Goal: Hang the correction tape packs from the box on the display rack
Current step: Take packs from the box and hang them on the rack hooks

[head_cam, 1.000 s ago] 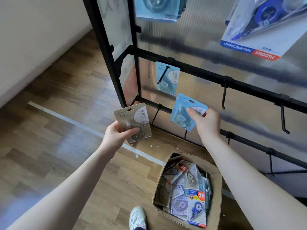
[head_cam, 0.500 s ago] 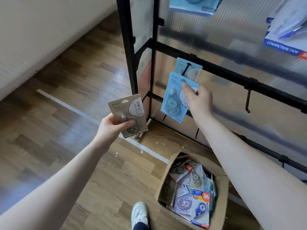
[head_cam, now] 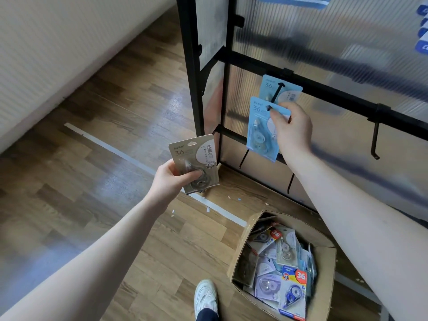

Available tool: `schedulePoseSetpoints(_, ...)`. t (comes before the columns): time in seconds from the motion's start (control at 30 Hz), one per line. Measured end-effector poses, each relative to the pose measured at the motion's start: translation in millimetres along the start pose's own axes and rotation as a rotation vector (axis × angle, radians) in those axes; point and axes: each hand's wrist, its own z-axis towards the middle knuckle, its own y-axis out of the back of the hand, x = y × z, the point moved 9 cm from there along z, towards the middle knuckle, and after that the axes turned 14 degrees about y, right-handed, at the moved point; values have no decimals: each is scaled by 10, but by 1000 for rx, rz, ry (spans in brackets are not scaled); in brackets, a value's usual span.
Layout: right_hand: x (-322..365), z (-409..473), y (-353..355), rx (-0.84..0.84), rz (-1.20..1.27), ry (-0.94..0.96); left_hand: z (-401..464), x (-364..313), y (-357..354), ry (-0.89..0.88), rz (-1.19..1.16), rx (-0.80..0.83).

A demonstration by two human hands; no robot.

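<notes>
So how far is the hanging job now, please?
Done: one blue pack already hangs on a hook of the rack. In hand: the right hand holds a second blue pack with its hole at that hook's tip; the left hand holds a beige pack. Left: the box is full of packs, and other hooks are bare.

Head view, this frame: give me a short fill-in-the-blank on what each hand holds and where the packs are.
1. The right hand holds a pack whose card is ____ in colour.
2. The left hand grips a tan pack printed with the number ____.
3. Behind the pack in the right hand, another blue pack already hangs on a black ____.
4. The remaining packs lie in a cardboard box standing on the ____.

Missing words: blue; 36; hook; floor
</notes>
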Motion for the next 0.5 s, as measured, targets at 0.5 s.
schedulePoseSetpoints(0.5,95,288,225,-20,-237,71,62,-252,-122,-24,28,40)
